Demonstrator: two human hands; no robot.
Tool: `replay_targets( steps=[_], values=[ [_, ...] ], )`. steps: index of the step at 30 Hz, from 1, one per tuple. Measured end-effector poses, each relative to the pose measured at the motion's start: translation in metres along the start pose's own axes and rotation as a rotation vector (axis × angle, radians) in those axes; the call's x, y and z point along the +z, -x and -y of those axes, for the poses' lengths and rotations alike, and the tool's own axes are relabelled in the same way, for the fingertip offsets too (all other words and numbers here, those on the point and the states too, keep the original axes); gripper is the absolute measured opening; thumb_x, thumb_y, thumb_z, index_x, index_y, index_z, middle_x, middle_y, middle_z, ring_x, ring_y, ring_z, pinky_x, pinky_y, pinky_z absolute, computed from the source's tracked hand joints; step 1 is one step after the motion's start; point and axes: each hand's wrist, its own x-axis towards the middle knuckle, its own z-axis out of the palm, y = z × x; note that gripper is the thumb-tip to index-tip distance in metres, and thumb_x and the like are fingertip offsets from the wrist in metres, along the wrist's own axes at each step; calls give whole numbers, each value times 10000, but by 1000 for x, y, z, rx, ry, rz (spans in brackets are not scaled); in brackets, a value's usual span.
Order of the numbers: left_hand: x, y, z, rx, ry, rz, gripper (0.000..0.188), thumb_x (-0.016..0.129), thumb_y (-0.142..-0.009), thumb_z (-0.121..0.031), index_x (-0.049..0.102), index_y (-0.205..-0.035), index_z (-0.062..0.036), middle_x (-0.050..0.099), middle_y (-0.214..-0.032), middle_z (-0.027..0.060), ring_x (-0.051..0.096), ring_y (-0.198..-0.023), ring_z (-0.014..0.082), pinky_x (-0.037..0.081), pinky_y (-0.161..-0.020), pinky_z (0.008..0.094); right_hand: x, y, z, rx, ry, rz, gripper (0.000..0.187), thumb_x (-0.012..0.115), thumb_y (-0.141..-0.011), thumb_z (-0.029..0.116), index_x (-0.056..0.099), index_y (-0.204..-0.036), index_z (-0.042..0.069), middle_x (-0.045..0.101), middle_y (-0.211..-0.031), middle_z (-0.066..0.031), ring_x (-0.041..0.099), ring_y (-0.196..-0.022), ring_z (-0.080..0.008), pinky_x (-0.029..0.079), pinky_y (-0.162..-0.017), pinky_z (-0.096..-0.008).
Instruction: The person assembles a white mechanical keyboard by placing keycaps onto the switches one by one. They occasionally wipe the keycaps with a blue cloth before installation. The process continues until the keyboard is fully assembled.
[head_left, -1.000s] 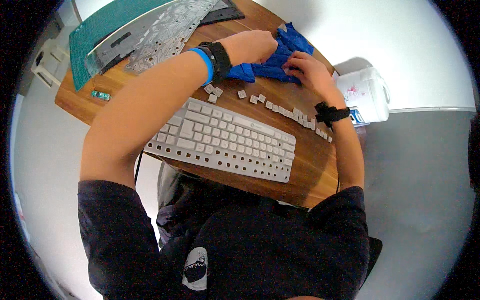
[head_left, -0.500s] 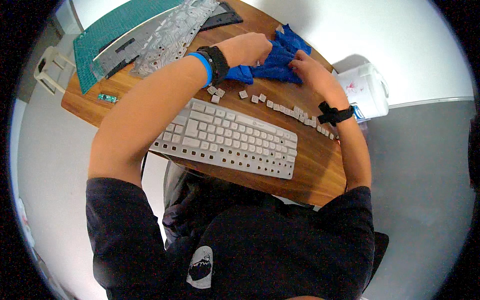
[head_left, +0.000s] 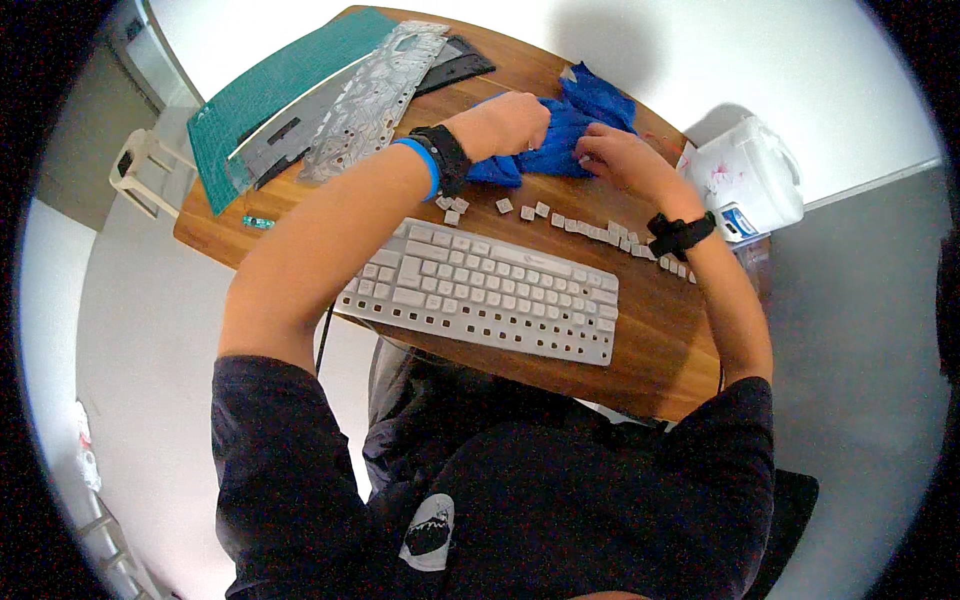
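Note:
A crumpled blue cloth [head_left: 562, 142] lies toward the back of the wooden table, between my hands. My left hand [head_left: 508, 126] is closed at its left side, fingers curled against the fabric. At the right edge, my right hand [head_left: 622, 160] pinches the cloth with thumb and fingers; a small pale spot at these fingertips is too small to make out. Nearer to me lies a white keyboard [head_left: 490, 290], its front rows bare of caps and showing dark square sockets. Loose white keycaps [head_left: 600, 234] form an uneven line between keyboard and cloth.
At the back left, a clear printed circuit sheet [head_left: 372, 100] and grey plates overlap a green cutting mat [head_left: 290, 75]. A small green circuit board [head_left: 258, 223] sits near the left edge. A white lidded container [head_left: 745, 180] stands at the right, beside the wall.
The whole view has shifted, so the table appears farther right and slightly lower. Both hands stay at the blue cloth, with only slight finger movement.

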Motion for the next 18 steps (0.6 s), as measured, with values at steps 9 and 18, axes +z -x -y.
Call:
replay_targets(
  steps=[9,18],
  values=[
    [1,-6,0,-10,25,-58,170,756,-773,0,787,-918,-83,780,-927,172,760,-923,421,612,-830,506,26,17,-8,-32,-10,-272,205,750,-853,-53,668,-1021,33,674,-1070,-142,696,-1010,-384,568,-860,-466],
    [8,-27,-6,109,-1,45,201,812,-806,-30,792,-1000,-77,783,-953,180,766,-931,408,623,-814,482,31,-1,-42,-69,-50,-183,186,808,-816,-6,656,-906,52,680,-890,-141,689,-899,-369,546,-784,-448]
  ],
)
